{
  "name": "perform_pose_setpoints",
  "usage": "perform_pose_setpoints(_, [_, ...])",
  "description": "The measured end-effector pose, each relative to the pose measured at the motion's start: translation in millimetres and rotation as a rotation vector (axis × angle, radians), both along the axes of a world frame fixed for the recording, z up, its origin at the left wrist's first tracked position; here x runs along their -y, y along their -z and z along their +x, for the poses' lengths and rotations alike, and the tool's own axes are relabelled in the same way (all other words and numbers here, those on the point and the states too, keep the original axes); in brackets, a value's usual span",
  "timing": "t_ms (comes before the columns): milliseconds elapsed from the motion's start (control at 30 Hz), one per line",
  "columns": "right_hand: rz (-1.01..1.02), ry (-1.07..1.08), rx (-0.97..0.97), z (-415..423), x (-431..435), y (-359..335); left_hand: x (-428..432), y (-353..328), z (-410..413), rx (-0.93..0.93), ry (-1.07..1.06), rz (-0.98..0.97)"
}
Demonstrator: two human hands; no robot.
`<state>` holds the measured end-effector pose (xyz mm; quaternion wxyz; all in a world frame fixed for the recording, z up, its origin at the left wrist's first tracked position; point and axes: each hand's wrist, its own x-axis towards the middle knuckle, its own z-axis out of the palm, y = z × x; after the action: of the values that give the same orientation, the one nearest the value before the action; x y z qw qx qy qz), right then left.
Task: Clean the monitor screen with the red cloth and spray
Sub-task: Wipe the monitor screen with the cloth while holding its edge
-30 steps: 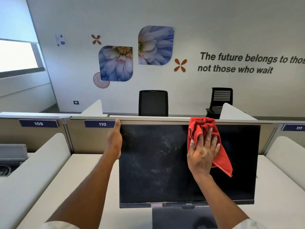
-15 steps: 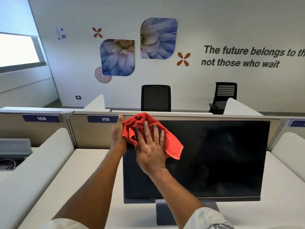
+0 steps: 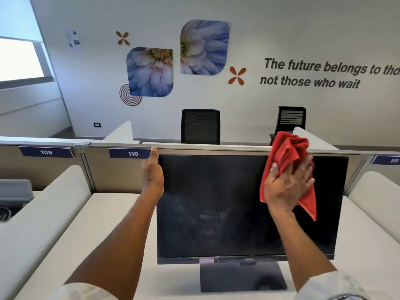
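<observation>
A black monitor [image 3: 216, 202] stands on its stand on the white desk, its dark screen showing faint smears in the lower middle. My left hand [image 3: 152, 173] grips the monitor's upper left edge, thumb over the top corner. My right hand [image 3: 287, 185] presses a bunched red cloth [image 3: 285, 151] flat against the upper right part of the screen; the cloth sticks up past the top edge and hangs down below my palm. No spray bottle is in view.
The white desk [image 3: 112, 224] is bounded by white side dividers [image 3: 43, 204] and a beige back partition with labels 109, 110 and 111. Two black office chairs [image 3: 200, 126] stand behind the partition. A grey device [image 3: 15, 189] sits on the left desk.
My right hand swept the red cloth from the screen's right to the upper left corner, then back to the upper right. My left hand kept its hold on the monitor's left edge.
</observation>
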<state>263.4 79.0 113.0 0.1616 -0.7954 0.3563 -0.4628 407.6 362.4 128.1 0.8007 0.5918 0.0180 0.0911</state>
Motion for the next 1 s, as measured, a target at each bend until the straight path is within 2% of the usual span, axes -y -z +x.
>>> perform_pose_setpoints(67, [0.093,-0.001,0.035,1,2,-2,-1,1,1,-0.004,0.012,-0.004])
perform_pose_setpoints(167, [0.090,-0.022,0.058,10,-21,2,-1,2,3,-0.024,0.021,-0.009])
perform_pose_setpoints(300, [-0.084,-0.133,-0.037,22,-89,26,-1,1,3,-0.019,0.025,-0.016])
perform_pose_setpoints(500, [-0.447,-0.455,-0.153,34,-175,64,-3,-2,3,-0.019,0.000,-0.061])
perform_pose_setpoints(700, [-0.606,-0.531,-0.181,32,-162,63,-2,-3,-1,0.003,0.024,-0.089])
perform_pose_setpoints(767, [-0.501,-0.433,-0.099,30,-140,52,-1,-4,-2,-0.009,-0.003,-0.035])
perform_pose_setpoints(900, [-0.132,-0.079,0.006,26,-81,29,-3,-2,-4,-0.006,-0.023,0.022])
perform_pose_setpoints(1000, [0.093,0.050,0.069,18,-48,10,0,-5,-5,0.001,0.001,0.028])
